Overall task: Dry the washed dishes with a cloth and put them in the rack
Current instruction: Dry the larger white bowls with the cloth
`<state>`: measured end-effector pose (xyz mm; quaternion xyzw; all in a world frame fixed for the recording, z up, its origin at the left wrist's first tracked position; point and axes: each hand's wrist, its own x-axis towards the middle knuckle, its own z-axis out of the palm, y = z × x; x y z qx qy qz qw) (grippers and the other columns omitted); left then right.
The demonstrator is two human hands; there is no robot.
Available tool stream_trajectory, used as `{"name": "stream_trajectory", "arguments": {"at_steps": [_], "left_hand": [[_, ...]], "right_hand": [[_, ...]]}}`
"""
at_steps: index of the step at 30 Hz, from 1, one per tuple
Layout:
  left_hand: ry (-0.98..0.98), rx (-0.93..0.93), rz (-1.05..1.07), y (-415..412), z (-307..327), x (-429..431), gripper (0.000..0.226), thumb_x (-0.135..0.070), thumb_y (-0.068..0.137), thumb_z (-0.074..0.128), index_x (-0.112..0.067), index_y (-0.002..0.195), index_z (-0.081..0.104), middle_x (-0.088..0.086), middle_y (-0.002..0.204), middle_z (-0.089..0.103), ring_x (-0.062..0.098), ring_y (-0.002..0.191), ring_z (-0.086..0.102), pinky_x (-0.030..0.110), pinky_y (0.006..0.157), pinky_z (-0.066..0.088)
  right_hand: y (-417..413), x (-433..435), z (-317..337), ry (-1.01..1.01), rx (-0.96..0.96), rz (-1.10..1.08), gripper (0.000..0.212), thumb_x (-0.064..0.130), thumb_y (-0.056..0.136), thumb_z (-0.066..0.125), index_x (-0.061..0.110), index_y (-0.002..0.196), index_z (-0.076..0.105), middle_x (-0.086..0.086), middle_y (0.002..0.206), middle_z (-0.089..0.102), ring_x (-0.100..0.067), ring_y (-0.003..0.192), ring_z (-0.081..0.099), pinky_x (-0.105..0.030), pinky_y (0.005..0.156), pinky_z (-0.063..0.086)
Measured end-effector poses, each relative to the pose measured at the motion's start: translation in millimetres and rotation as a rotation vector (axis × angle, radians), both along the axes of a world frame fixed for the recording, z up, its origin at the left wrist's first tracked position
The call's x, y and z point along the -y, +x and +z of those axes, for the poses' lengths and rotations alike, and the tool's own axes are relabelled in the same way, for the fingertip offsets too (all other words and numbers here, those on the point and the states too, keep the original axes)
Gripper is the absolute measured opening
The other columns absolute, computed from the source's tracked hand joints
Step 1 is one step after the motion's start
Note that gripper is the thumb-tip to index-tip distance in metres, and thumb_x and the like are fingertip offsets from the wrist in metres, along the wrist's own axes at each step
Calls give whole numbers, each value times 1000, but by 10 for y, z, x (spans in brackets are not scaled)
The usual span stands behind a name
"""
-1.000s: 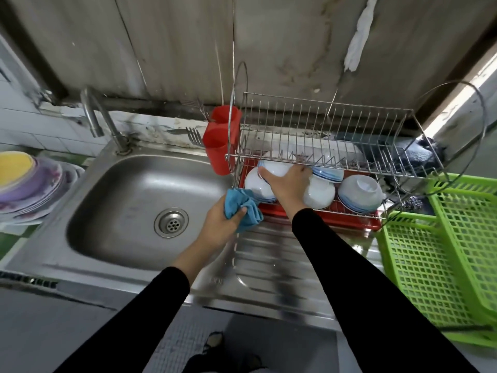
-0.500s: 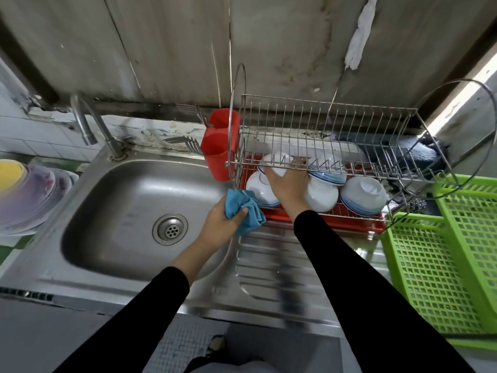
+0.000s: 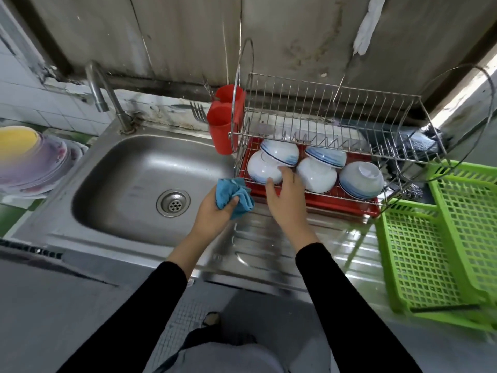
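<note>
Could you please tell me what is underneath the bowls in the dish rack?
The upturned bowls rest on the lower wires of the dish rack, with a red drip tray beneath. Anything inside each bowl is hidden.

Bowls [image 3: 317, 175] sit in the rack [image 3: 336, 125], right of the sink [image 3: 129, 179].

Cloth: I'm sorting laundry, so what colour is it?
The cloth is blue; head view.
</note>
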<state>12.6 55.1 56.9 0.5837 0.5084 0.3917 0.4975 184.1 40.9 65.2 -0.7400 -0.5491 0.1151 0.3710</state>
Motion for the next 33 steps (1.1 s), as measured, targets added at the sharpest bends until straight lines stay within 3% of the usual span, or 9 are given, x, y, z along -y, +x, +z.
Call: {"name": "stream_trajectory", "arguments": {"at_steps": [3, 5, 8, 10, 14, 20, 25, 29, 33], "left_hand": [[12, -78, 86, -149, -30, 184, 22, -15, 93, 64, -16, 114, 58, -2, 105, 66, 9, 97, 63, 19, 86, 52], [5, -104, 156, -249, -33, 312, 24, -14, 93, 64, -14, 116, 57, -6, 102, 63, 4, 92, 60, 5, 75, 47], [15, -155, 220, -439, -32, 479, 23, -12, 94, 63, -14, 116, 56, -8, 98, 61, -3, 85, 56, -1, 68, 42], [17, -177, 248, -604, -15, 589, 21, -14, 94, 63, -19, 113, 55, -8, 98, 61, 2, 86, 58, 2, 69, 43], [16, -252, 354, -1022, 0, 730, 23, -16, 93, 63, -19, 116, 58, -4, 98, 62, 17, 93, 60, 27, 82, 47], [-8, -343, 467, -1971, 26, 857, 29, -16, 94, 61, -13, 122, 58, 4, 108, 64, 17, 98, 57, 26, 82, 42], [-31, -407, 531, -3021, 1, 1081, 31, -17, 93, 60, -12, 123, 57, 10, 116, 66, 27, 108, 59, 30, 85, 44], [-55, -404, 583, -3850, -52, 1273, 34, -18, 92, 60, -17, 126, 56, 8, 118, 66, 28, 110, 60, 39, 91, 49], [-68, -463, 610, -4629, -77, 1404, 33, -15, 92, 59, -17, 125, 55, 5, 117, 65, 23, 106, 59, 26, 80, 40]], "right_hand": [[-131, 137, -41, -76, 123, 135, 33, 28, 98, 56, 4, 122, 61, -20, 111, 66, -41, 100, 61, -45, 82, 52], [-246, 199, -40, -161, 187, 225, 31, 31, 100, 52, 9, 120, 62, -16, 113, 67, -38, 101, 62, -42, 81, 51], [-468, 255, -48, -229, 234, 339, 29, 33, 102, 48, 10, 113, 61, -11, 109, 67, -31, 98, 61, -36, 77, 45], [-661, 282, -65, -262, 259, 401, 27, 33, 101, 49, 9, 107, 60, -11, 103, 66, -31, 95, 61, -35, 75, 44], [-1119, 284, -39, -355, 322, 498, 31, 29, 99, 50, 6, 115, 62, -14, 111, 66, -34, 102, 62, -39, 86, 50], [-2088, 210, 91, -379, 418, 630, 31, 31, 99, 48, 12, 119, 62, -10, 114, 66, -32, 105, 62, -39, 87, 52], [-3201, 258, 96, -357, 398, 742, 27, 28, 96, 50, 9, 109, 64, -15, 112, 66, -37, 105, 61, -42, 84, 53], [-4037, 324, 72, -363, 414, 824, 26, 29, 99, 47, 10, 109, 61, -14, 112, 64, -35, 105, 59, -38, 81, 48], [-4841, 345, 28, -379, 460, 909, 24, 27, 99, 47, 8, 103, 61, -12, 105, 64, -34, 100, 60, -34, 72, 42]]}}
